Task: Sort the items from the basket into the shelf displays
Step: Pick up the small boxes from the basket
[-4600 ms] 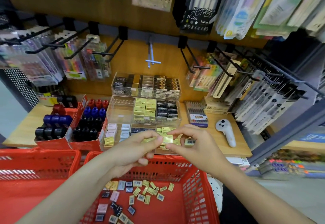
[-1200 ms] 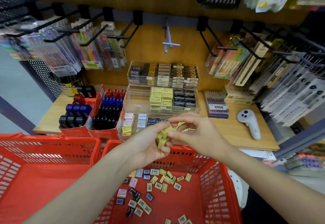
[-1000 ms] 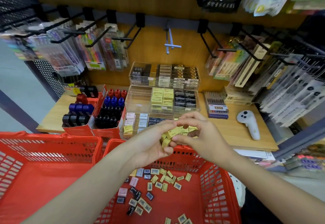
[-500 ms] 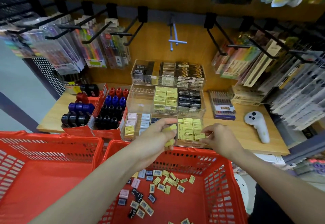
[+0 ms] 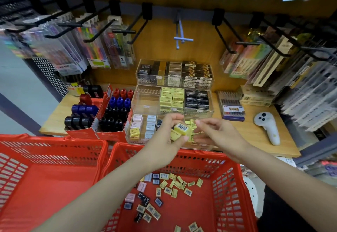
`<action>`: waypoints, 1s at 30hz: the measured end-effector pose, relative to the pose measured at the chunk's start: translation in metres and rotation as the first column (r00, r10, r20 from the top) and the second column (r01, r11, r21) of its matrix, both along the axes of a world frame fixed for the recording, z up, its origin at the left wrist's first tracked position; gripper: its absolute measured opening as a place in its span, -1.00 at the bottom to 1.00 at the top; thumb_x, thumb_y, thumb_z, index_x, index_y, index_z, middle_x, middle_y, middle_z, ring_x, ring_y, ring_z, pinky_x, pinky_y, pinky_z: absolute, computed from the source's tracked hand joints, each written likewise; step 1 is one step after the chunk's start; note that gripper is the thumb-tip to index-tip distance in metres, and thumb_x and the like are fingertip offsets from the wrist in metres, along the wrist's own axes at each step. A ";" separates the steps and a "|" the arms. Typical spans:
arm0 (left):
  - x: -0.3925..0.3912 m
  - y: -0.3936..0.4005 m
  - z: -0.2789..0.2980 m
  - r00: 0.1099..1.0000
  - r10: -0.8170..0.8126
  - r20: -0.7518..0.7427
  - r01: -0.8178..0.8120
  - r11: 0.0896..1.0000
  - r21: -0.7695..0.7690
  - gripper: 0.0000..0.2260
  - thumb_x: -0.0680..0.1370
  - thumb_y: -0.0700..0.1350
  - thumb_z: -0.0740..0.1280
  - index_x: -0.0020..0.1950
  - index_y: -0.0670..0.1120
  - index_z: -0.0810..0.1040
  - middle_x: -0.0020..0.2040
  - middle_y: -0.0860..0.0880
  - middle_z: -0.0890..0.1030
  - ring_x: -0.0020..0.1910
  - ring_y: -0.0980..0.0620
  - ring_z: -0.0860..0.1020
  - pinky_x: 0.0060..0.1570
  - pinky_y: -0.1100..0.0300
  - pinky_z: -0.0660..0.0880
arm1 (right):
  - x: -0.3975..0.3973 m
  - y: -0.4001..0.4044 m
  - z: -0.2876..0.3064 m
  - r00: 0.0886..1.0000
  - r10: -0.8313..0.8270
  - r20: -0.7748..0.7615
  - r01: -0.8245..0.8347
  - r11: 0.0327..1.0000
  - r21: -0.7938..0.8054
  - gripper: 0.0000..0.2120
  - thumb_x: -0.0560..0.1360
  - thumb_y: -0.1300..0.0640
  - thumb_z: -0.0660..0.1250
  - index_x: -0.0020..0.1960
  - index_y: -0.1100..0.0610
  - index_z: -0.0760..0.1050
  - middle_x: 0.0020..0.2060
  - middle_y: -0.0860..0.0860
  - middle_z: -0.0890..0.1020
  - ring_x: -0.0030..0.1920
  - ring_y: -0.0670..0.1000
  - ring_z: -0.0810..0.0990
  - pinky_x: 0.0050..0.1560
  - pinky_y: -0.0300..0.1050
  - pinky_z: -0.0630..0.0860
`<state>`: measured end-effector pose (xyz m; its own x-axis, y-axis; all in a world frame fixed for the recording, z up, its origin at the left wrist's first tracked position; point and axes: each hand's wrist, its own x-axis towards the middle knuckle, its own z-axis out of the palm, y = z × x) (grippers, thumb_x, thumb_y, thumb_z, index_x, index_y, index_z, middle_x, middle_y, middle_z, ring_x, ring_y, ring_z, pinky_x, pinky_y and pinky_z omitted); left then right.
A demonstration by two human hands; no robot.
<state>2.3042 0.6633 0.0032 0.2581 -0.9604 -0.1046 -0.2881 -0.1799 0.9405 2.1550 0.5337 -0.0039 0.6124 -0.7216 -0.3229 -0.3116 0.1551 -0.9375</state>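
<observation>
My left hand (image 5: pixel 165 137) grips a few small yellow erasers (image 5: pixel 179 130) above the front row of the clear tiered display case (image 5: pixel 138 104). My right hand (image 5: pixel 217 134) hovers just right of them, fingers loosely curled, thumb and forefinger reaching toward the top eraser; I see nothing held in it. Below my arms the red basket (image 5: pixel 235 191) holds several loose yellow, black, pink and blue erasers (image 5: pixel 164 193). The case's front row has pink, yellow and pale blue erasers at its left and yellow ones behind my hands.
A second red basket (image 5: pixel 45 177) sits to the left. Red cartons of correction tapes (image 5: pixel 102 111) stand left of the case. A pen box (image 5: pixel 231 106) and a white controller (image 5: pixel 268 127) lie on the wooden shelf at right. Hooks with packaged pens hang above.
My right hand has come back from the case's front row to the erasers in my left hand. My left hand has stayed over the case holding them.
</observation>
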 end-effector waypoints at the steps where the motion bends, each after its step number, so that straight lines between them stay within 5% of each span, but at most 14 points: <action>1: -0.001 0.001 0.001 0.999 -0.002 0.037 0.002 1.000 -0.004 -0.62 0.62 -0.15 0.31 0.31 0.19 0.25 0.19 0.28 0.46 -0.04 0.38 0.52 -0.09 0.44 0.44 | 0.003 0.009 0.010 0.999 0.015 0.050 -0.019 0.997 0.076 -0.60 0.35 -0.10 0.50 0.09 0.08 0.59 -0.07 0.12 0.72 -0.12 0.08 0.73 -0.20 -0.21 0.64; 5: -0.005 0.006 0.004 0.993 -0.035 0.116 0.037 0.999 -0.009 -0.68 0.64 -0.09 0.28 0.31 0.18 0.28 0.20 0.25 0.48 0.15 0.32 0.47 0.06 0.44 0.43 | 0.008 0.039 0.030 0.999 -0.030 -0.016 0.028 0.995 -0.100 -0.60 0.29 0.05 0.61 0.07 0.07 0.58 -0.08 0.01 0.71 -0.14 0.04 0.73 -0.10 -0.08 0.66; 8: -0.006 0.009 0.006 0.987 -0.056 0.150 0.057 0.998 -0.001 -0.66 0.64 -0.12 0.27 0.35 0.17 0.28 0.24 0.27 0.43 0.15 0.37 0.41 -0.01 0.58 0.34 | 0.009 0.046 0.030 0.994 -0.093 0.054 0.096 0.994 -0.048 -0.72 0.35 0.24 0.57 0.03 0.18 0.61 -0.03 0.07 0.69 -0.15 0.07 0.73 -0.10 -0.10 0.65; 12: -0.003 0.009 0.005 0.995 0.011 0.100 -0.011 1.000 0.006 -0.56 0.64 -0.18 0.27 0.44 0.13 0.23 0.19 0.33 0.43 -0.23 0.40 0.50 -0.23 0.50 0.39 | 0.000 0.034 0.021 0.983 -0.160 0.085 0.152 0.984 0.093 -0.93 0.42 0.24 0.51 -0.09 0.15 0.71 -0.10 0.10 0.73 -0.11 0.02 0.72 -0.18 -0.29 0.59; 16: 0.007 0.008 0.002 0.991 0.135 0.006 -0.135 0.991 -0.001 -0.60 0.64 -0.21 0.27 0.41 0.08 0.26 0.16 0.27 0.49 -0.58 0.24 0.35 -0.48 0.41 0.33 | -0.011 -0.006 0.004 0.948 -0.316 0.026 0.302 0.925 0.230 -0.88 0.47 0.19 0.46 -0.04 0.22 0.69 -0.06 0.10 0.72 -0.09 0.00 0.73 -0.16 -0.27 0.62; 20: 0.009 0.003 0.002 0.988 0.153 -0.018 -0.153 0.988 0.002 -0.73 0.62 -0.14 0.32 0.26 0.13 0.40 0.07 0.21 0.55 -0.56 0.22 0.31 -0.48 0.32 0.36 | -0.007 -0.040 -0.025 0.928 -0.285 -0.239 0.252 0.954 -0.161 -0.81 0.53 0.07 0.41 -0.04 0.20 0.64 -0.20 0.11 0.72 -0.18 0.05 0.72 0.02 0.01 0.65; 22: 0.009 0.002 0.001 0.984 0.175 -0.022 -0.175 0.984 0.020 -0.79 0.61 -0.10 0.35 0.20 0.13 0.48 -0.14 0.12 0.56 -0.54 0.17 0.31 -0.51 0.29 0.32 | 0.003 -0.048 -0.033 0.907 -0.267 -0.325 0.145 0.924 -0.355 -0.86 0.52 0.08 0.43 -0.04 0.16 0.63 -0.30 0.02 0.70 -0.27 -0.06 0.70 -0.12 -0.12 0.63; 25: 0.010 0.000 0.000 0.977 0.206 -0.057 -0.201 0.976 0.080 -0.82 0.59 -0.06 0.38 0.15 0.15 0.52 -0.15 0.10 0.55 -0.35 0.11 0.40 -0.36 0.29 0.34 | 0.018 -0.051 -0.043 0.875 -0.238 -0.421 -0.022 0.850 -0.527 -0.88 0.55 0.06 0.39 -0.03 0.12 0.58 -0.39 -0.01 0.65 -0.43 -0.20 0.62 -0.45 -0.35 0.44; 28: 0.009 -0.003 0.002 0.933 0.233 -0.275 -0.190 0.967 0.172 -0.77 0.59 -0.11 0.38 0.20 0.14 0.53 0.08 0.17 0.54 -0.05 0.24 0.51 0.13 0.25 0.38 | 0.027 -0.052 -0.056 0.859 -0.223 -0.462 -0.104 0.806 -0.582 -0.90 0.57 0.12 0.37 0.01 0.14 0.58 -0.32 0.08 0.67 -0.30 0.01 0.66 -0.30 -0.13 0.58; 30: 0.010 -0.004 0.005 0.882 0.240 -0.405 -0.160 0.962 0.222 -0.71 0.59 -0.20 0.38 0.24 0.11 0.52 0.14 0.15 0.52 0.05 0.23 0.52 0.24 0.21 0.23 | 0.028 -0.054 -0.063 0.855 -0.227 -0.467 -0.118 0.790 -0.601 -0.86 0.57 0.16 0.36 0.09 0.19 0.61 -0.20 0.12 0.70 -0.20 0.04 0.68 -0.18 -0.08 0.62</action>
